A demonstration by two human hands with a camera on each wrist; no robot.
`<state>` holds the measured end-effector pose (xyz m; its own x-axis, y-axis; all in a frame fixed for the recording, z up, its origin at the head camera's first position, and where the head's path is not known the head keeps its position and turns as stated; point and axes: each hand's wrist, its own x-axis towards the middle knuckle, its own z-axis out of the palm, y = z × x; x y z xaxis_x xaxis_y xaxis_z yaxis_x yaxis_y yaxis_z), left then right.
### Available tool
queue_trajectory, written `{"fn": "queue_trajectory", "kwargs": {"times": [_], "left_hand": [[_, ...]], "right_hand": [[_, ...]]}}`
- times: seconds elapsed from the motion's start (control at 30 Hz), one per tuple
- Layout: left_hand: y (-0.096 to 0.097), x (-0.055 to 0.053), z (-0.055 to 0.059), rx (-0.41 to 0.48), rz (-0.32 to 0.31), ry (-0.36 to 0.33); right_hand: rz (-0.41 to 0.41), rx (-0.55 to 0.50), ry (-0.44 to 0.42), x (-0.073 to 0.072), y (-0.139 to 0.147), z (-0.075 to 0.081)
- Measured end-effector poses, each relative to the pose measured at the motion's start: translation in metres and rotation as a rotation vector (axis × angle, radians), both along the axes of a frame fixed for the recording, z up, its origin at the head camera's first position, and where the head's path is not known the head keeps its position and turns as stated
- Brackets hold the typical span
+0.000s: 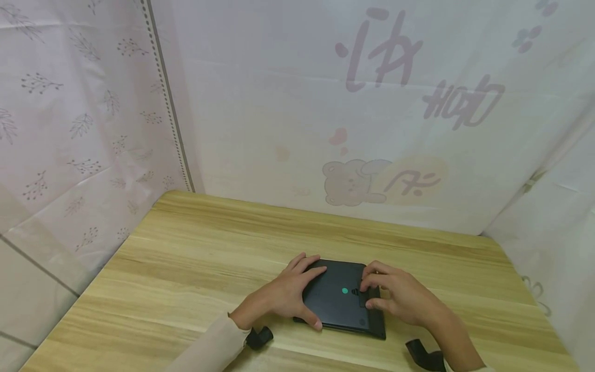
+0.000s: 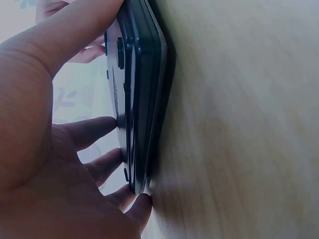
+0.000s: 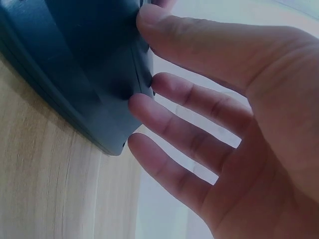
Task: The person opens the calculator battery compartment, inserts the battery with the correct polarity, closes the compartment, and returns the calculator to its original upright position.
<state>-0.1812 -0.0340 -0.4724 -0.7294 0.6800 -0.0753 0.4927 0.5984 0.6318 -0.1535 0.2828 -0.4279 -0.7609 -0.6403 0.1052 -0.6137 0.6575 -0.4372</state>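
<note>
A flat black device (image 1: 332, 299) lies on the table with its underside up. Its exact kind does not show. On it are a green round sticker (image 1: 345, 291) and, at the right end, a small battery cover (image 1: 363, 298) with a latch. My left hand (image 1: 289, 292) holds the left part, thumb at the near edge and fingers spread toward the far edge; in the left wrist view its fingertips (image 2: 139, 206) touch the device's side. The right hand (image 1: 395, 292) has its fingers bent over the right end, with thumb and fingertips at the cover. Part of the cover is hidden by these fingers.
The wood-grain table (image 1: 186, 248) extends around the device. Pale printed curtains (image 1: 260, 129) hang behind it and at both sides. A black curved wrist mount (image 1: 423, 355) is by the right wrist, and another (image 1: 259, 338) by the left.
</note>
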Motion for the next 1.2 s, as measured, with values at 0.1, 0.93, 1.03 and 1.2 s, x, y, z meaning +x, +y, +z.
{"fn": "queue_trajectory", "kwargs": {"times": [0.1, 0.93, 1.03, 1.2], "left_hand": [[0.0001, 0.0001, 0.0000, -0.002, 0.001, -0.002], [-0.0020, -0.0029, -0.0066, 0.032, -0.019, 0.036], [-0.0013, -0.0003, 0.0005, 0.026, -0.010, 0.004], [0.0003, 0.0000, -0.0002, 0.000, 0.002, 0.003]], "right_hand": [[-0.001, -0.007, 0.007, -0.0005, -0.0005, -0.0003], [0.018, -0.010, 0.061, -0.0011, -0.0001, -0.0007], [0.018, -0.007, 0.052, -0.0014, -0.0002, 0.0002], [0.016, -0.022, 0.027, -0.0013, 0.0004, 0.0011]]}}
